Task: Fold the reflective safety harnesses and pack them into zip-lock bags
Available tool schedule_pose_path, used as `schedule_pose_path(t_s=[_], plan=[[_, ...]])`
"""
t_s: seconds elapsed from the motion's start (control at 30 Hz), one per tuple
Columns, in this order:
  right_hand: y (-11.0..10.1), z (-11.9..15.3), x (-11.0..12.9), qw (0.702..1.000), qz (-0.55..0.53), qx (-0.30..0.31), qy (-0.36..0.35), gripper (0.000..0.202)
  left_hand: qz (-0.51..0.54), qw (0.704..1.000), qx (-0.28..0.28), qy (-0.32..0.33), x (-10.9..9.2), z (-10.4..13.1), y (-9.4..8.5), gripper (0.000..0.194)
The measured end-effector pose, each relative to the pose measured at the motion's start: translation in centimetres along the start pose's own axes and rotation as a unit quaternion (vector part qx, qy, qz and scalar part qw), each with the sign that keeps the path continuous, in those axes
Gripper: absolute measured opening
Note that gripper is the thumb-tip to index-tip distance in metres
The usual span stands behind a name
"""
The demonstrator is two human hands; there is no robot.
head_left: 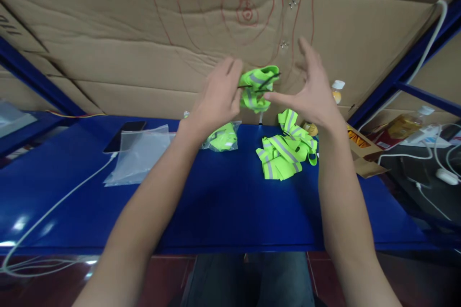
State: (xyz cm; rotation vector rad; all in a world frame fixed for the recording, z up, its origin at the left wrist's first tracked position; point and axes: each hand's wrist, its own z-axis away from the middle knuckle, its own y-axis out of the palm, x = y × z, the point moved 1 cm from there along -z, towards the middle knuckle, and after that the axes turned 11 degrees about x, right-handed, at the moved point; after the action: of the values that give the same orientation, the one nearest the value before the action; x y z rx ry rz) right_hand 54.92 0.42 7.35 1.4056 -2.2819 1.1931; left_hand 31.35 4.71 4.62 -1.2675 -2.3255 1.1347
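A folded neon-green reflective strap [257, 76] with grey stripes and black cord is held up in front of the cardboard. My left hand [219, 93] is closed on its left side. My right hand [313, 88] is spread wide to its right, with the thumb tip close to the strap; whether they touch I cannot tell. Below the right hand, a loose heap of similar reflective straps [284, 151] lies on the blue table [230, 201]. Partly behind my left wrist is a clear bag with green strap material inside [225, 138].
Clear plastic bags [140, 153] and a phone [124, 136] on a white cable lie at the left. To the right are an open cardboard box [363, 148], bottles [406, 124] and cables. A cardboard wall [126, 57] with red drawn lines closes off the back.
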Motion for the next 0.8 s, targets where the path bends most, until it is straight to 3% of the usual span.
schedule_pose_path(t_s=[0.07, 0.13, 0.2, 0.3, 0.4, 0.5, 0.63, 0.73, 0.8], plan=[[0.3, 0.0, 1.1, 0.995, 0.062, 0.079, -0.02, 0.09, -0.005, 0.999, 0.026, 0.032, -1.1, -0.1, 0.0, 0.023], [0.6, 0.2, 1.4, 0.989, 0.071, 0.128, -0.005, 0.055, 0.051, 0.997, 0.044, 0.046, -1.9, -0.2, 0.0, 0.019], [0.8, 0.4, 1.2, 0.991, 0.039, 0.128, 0.002, 0.028, 0.171, 0.984, 0.047, 0.033, -2.3, -0.2, -0.3, 0.022], [0.7, 0.7, 1.2, 0.993, -0.02, 0.107, -0.042, 0.035, 0.372, 0.927, 0.036, -0.019, -2.3, -0.2, -1.0, 0.035], [0.2, 0.9, 1.9, 0.991, -0.03, 0.1, -0.086, 0.053, 0.451, 0.89, 0.064, -0.04, -1.8, -0.1, -1.5, 0.041], [-0.7, 1.1, 2.6, 0.985, -0.066, 0.148, -0.061, 0.067, 0.427, 0.898, 0.108, -0.025, -0.7, 0.1, -1.5, 0.052], [-1.9, 1.4, 2.1, 0.952, -0.165, 0.255, 0.023, 0.085, 0.232, 0.97, 0.075, 0.002, 0.0, 0.5, -1.6, 0.049], [-1.8, 1.3, 1.1, 0.961, -0.051, 0.271, -0.005, 0.078, 0.1, 0.993, 0.069, -0.001, -1.4, 0.5, -1.8, 0.035], [-1.3, 1.0, 0.6, 0.969, 0.072, 0.232, -0.033, 0.055, 0.066, 0.994, 0.082, -0.004, -2.6, 0.4, -2.0, 0.027]])
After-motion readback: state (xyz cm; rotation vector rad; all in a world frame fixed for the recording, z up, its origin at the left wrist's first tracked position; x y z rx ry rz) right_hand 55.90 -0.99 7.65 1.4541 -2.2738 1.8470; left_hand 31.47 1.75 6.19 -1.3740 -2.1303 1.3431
